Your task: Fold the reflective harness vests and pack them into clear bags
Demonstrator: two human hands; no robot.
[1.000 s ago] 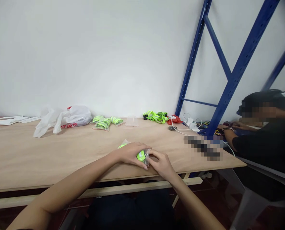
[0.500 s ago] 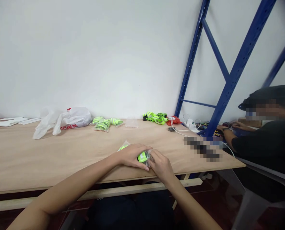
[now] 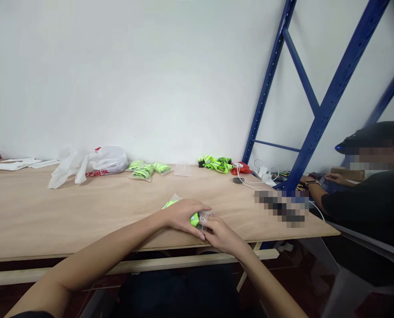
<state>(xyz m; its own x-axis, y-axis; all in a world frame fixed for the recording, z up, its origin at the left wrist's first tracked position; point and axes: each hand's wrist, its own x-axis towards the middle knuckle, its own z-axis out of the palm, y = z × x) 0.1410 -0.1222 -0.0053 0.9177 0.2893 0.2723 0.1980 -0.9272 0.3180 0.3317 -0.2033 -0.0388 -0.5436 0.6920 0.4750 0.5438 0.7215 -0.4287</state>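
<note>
Near the table's front edge lies a clear plastic bag [image 3: 205,218] with a neon-yellow reflective strap [image 3: 195,219] folded inside. My left hand [image 3: 185,216] is over the bag, thumb and fingers closed around its sides; part of the bag sticks out behind the wrist. At the bag's right end, my right hand [image 3: 221,235] has its fingers bent on the plastic opening, with the fingertips partly hidden. Farther back are several filled bags of neon straps [image 3: 142,171] and a flat clear bag [image 3: 183,170].
Loose neon straps [image 3: 217,163] and a red item [image 3: 246,168] lie by the wall. A white carrier bag [image 3: 109,160] stands at back left. White cables [image 3: 263,173] and a blue rack post [image 3: 316,123] are at right, where a co-worker [image 3: 365,190] sits.
My right hand has shifted slightly down and its fingers have moved at the bag's opening. Less of the neon strap shows there. My left hand keeps its hold.
</note>
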